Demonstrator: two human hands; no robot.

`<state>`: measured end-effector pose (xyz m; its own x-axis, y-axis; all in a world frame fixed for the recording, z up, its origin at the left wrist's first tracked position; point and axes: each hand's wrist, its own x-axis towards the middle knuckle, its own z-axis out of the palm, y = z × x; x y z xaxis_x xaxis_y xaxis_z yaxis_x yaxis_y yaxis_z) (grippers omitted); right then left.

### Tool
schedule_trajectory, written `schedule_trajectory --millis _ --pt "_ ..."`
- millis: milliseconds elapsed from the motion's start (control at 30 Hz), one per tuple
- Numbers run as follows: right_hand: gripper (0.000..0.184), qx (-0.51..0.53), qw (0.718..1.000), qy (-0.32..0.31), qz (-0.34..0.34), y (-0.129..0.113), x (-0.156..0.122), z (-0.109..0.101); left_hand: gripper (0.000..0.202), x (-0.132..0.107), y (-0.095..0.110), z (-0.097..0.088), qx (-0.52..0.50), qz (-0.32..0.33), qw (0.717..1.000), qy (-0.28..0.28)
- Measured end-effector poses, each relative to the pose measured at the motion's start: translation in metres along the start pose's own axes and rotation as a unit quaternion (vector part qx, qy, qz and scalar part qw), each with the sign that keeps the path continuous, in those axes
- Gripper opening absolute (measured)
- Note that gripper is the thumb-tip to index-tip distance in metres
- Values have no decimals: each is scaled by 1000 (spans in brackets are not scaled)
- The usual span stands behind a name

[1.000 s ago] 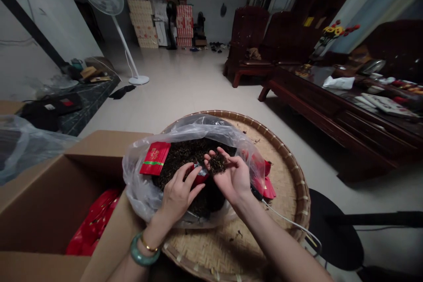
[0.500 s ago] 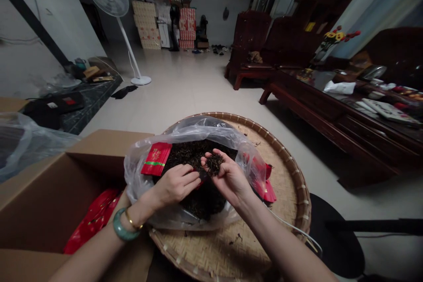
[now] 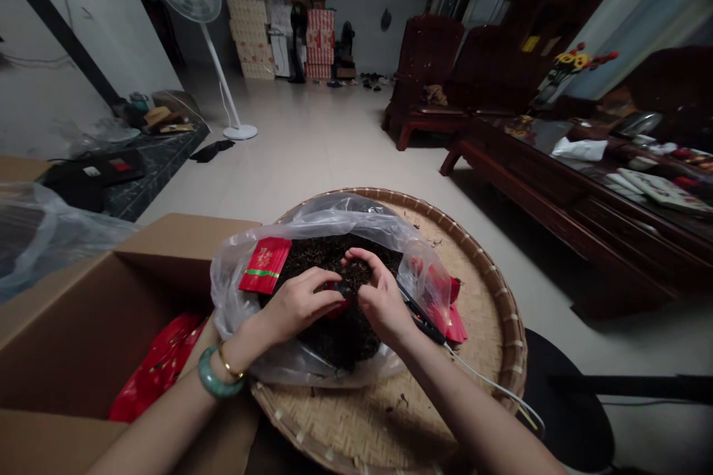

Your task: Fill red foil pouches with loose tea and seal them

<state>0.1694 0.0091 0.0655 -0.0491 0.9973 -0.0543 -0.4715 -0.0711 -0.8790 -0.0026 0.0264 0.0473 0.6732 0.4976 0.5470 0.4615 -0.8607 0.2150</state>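
Round woven tray [image 3: 473,274], carrying an open clear plastic bag [image 3: 237,304]. Bag takes up the left half of the tray, from near the far rim toward the near one, its left side out past the left rim. Inside, a dark heap of dried leaves [image 3: 315,251].

Both hands over the bag's mouth. Left hand [image 3: 298,304]: thumb and fingers pinch a small red pouch [image 3: 337,306], mostly hidden by the hand; pouch sits above the heap, toward the bag's middle. Right hand [image 3: 387,304]: fingers curled, grip cupped around a clump of leaves [image 3: 355,276], just beside the pouch. Cannot tell whether any leaf touches the pouch's opening.

Flat red packet [image 3: 266,265] with a green stripe lies at the bag's far left, on the leaves. Toward the tray's right rim, crumpled red packets [image 3: 455,323], partly seen through the plastic. Next to them a slim dark device [image 3: 426,323], its white cable [image 3: 490,378] passing over the near right rim. Loose leaf bits scattered on the weave, near and far.

Left of the tray, just beside it: open cardboard box [image 3: 189,235], shiny red wrappers [image 3: 159,367] within. Green bangle [image 3: 219,375] and gold bangle [image 3: 228,362] on the left wrist.
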Motion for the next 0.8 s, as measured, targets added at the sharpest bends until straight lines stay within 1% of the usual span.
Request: schedule_trajectory --millis 100,200,333,467,533,633,700,800 --pt "54 -47 999 -4 -20 3 2 -3 16 -2 -2 1 2 -2 1000 6" --pt "54 -130 990 -10 -61 6 4 -6 17 -4 -2 2 13 3 1000 16" --pt "53 -237 963 -30 -122 10 6 -9 20 -4 -2 2 28 9 999 25" --pt "47 -313 928 -59 -194 12 6 -10 21 -4 -3 3 33 6 999 28" --pt "42 -344 913 -75 -205 11 5 -10 20 -5 -4 3 35 4 999 26" --pt "38 -382 895 -103 -204 7 5 -11 20 -6 -4 4 40 -2 999 24" --pt "40 -401 885 -126 -200 2 4 -12 20 -7 -5 4 41 -5 999 20" --pt "48 -419 871 -152 -206 -7 3 -14 20 -7 -5 4 40 -8 999 15"
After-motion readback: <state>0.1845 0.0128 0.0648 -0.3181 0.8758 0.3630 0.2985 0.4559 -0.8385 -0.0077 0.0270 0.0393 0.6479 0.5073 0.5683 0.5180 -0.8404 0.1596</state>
